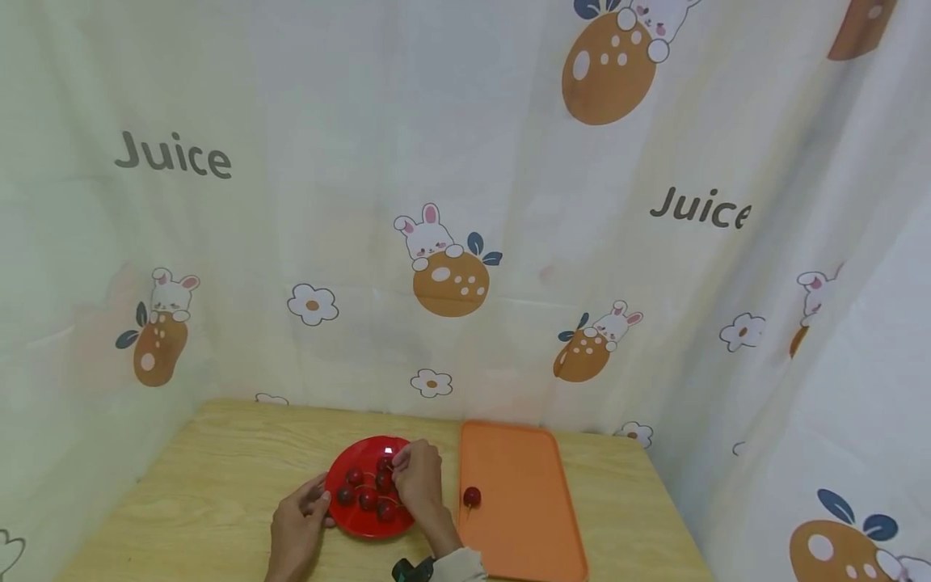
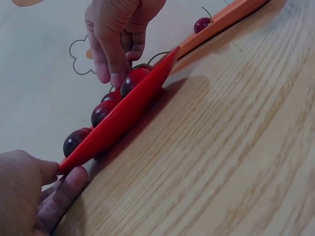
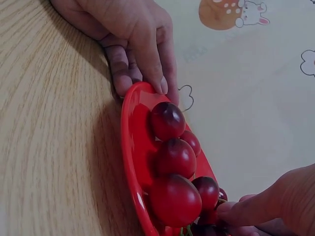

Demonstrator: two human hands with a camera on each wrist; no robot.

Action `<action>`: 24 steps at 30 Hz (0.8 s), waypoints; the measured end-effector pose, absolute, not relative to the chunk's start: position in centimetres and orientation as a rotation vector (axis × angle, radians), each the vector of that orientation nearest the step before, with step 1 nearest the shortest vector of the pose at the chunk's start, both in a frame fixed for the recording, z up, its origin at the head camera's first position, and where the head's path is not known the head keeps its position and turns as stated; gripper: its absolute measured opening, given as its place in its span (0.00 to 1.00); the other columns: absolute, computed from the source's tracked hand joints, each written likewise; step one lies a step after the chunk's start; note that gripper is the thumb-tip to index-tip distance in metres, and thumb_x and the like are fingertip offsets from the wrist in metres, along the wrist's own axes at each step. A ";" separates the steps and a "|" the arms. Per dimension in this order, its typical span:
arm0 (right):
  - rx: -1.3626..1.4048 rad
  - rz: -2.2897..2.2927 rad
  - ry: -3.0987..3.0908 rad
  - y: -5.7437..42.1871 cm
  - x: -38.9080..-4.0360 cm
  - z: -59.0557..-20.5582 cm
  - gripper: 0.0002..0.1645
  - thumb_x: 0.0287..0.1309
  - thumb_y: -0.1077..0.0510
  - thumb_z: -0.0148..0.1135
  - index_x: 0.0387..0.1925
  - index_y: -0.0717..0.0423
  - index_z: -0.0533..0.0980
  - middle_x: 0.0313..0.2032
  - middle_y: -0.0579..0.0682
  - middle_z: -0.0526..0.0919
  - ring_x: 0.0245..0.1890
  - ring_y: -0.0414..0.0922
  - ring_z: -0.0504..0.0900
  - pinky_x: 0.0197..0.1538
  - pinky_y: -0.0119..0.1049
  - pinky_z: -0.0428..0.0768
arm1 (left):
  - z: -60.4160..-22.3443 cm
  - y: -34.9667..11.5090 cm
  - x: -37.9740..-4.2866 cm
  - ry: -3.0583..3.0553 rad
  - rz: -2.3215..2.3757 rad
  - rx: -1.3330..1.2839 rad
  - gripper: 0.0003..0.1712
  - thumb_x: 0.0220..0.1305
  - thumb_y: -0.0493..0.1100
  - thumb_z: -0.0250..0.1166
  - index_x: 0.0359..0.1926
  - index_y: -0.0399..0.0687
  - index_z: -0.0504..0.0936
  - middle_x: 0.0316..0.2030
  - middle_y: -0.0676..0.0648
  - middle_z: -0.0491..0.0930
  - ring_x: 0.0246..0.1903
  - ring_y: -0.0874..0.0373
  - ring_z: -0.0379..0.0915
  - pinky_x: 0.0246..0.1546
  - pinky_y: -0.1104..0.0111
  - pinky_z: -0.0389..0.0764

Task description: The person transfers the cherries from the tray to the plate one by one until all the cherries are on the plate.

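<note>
A round red plate point(image 1: 372, 446) holds several dark red cherries point(image 1: 368, 499) with green stems. At its left side, my left hand point(image 1: 296, 521) grips the rim, thumb on top and fingers underneath. My right hand point(image 1: 422, 485) reaches over the plate's right side. Its thumb and fingertips pinch at a cherry point(image 3: 222, 194) by the stem, among the others; the fingers partly hide it. On the orange tray point(image 1: 518, 501) to the right, a single cherry point(image 1: 472, 496) lies near the left edge, its stem toward me.
The plate and tray stand side by side on a light wood-grain table point(image 1: 240, 469). A pale curtain point(image 1: 349, 202) printed with rabbits, fruit and flowers hangs behind the table and along its sides. A dark wrist strap point(image 1: 412, 571) sits by the right sleeve.
</note>
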State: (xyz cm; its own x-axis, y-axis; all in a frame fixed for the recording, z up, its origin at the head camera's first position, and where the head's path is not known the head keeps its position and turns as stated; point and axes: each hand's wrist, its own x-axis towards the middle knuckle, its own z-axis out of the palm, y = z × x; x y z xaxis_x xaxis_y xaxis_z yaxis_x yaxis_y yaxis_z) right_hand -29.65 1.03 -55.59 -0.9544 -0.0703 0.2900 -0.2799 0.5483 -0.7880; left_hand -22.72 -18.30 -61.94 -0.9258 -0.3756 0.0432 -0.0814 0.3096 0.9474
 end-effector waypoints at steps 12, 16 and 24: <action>0.251 1.365 -2.594 1.6 -29.5 -55.3 0.12 0.44 0.76 0.84 0.28 0.62 0.88 0.23 0.49 0.89 0.24 0.36 0.85 0.32 0.34 0.91 | -61.7 -17.9 -22.7 -2.326 -1.656 0.395 0.25 0.79 0.31 0.62 0.73 0.33 0.77 0.60 0.24 0.84 0.29 0.57 0.87 0.28 0.71 0.88; 0.279 1.424 -2.537 2.3 -29.2 -55.2 0.12 0.43 0.75 0.86 0.27 0.64 0.88 0.23 0.52 0.90 0.23 0.37 0.87 0.31 0.32 0.90 | -61.8 -17.9 -22.6 -2.334 -1.650 0.394 0.25 0.79 0.31 0.62 0.73 0.33 0.77 0.60 0.24 0.83 0.29 0.57 0.87 0.28 0.72 0.88; 0.214 1.592 -2.374 4.5 -29.0 -54.7 0.11 0.45 0.71 0.87 0.30 0.65 0.89 0.27 0.56 0.92 0.25 0.40 0.88 0.31 0.29 0.89 | -61.7 -18.3 -22.4 -2.351 -1.628 0.389 0.26 0.79 0.32 0.62 0.74 0.33 0.76 0.60 0.24 0.83 0.28 0.57 0.88 0.29 0.75 0.85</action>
State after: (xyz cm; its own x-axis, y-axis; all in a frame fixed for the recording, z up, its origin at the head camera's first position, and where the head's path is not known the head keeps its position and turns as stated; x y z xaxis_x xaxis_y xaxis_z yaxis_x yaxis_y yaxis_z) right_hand -28.96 4.50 -54.66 -0.9515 0.0296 0.3062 -0.2720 0.3838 -0.8825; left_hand -22.36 -18.26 -61.65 -0.9318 -0.3585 0.0562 -0.0735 0.3381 0.9382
